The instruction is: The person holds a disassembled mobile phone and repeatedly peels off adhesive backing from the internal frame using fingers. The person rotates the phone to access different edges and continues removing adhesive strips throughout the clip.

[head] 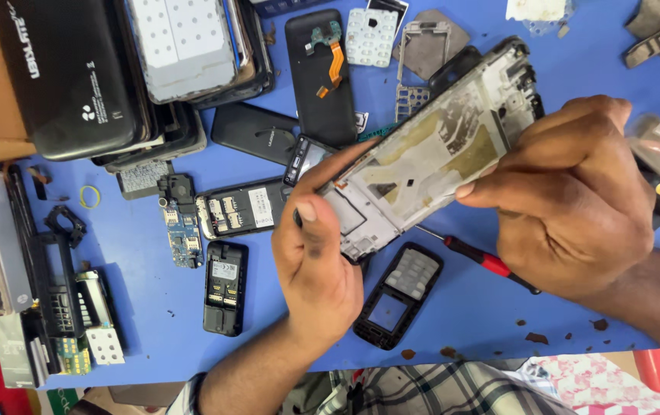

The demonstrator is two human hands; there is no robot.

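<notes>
Hands share one stripped smartphone mid-frame point(430, 157), held tilted above the blue table point(453, 323), inner side up. Left hand point(316, 265) pinches its lower corner, thumb on top, other fingers curled under. Right hand point(572, 196) clamps the frame's long edge near the upper end, thumb tip point(468, 190) pressing the rim, fingers folded tight around it.

Directly below the right fingers: red-handled screwdriver point(480, 260) lying on the table, tip pointing toward the left hand. Just right of the left palm: empty keypad phone bezel point(397, 296). Left of the left thumb: open feature phone backs with SIM slots point(239, 207), then a bare circuit board point(182, 230). Above the left fingers: black back cover point(321, 77) with an orange flex cable point(331, 65) on it.

Judgement: frame is thin and bends easily, so grip the edges only, keep thumbs off the centre plate, and support both ends evenly while working it.
</notes>
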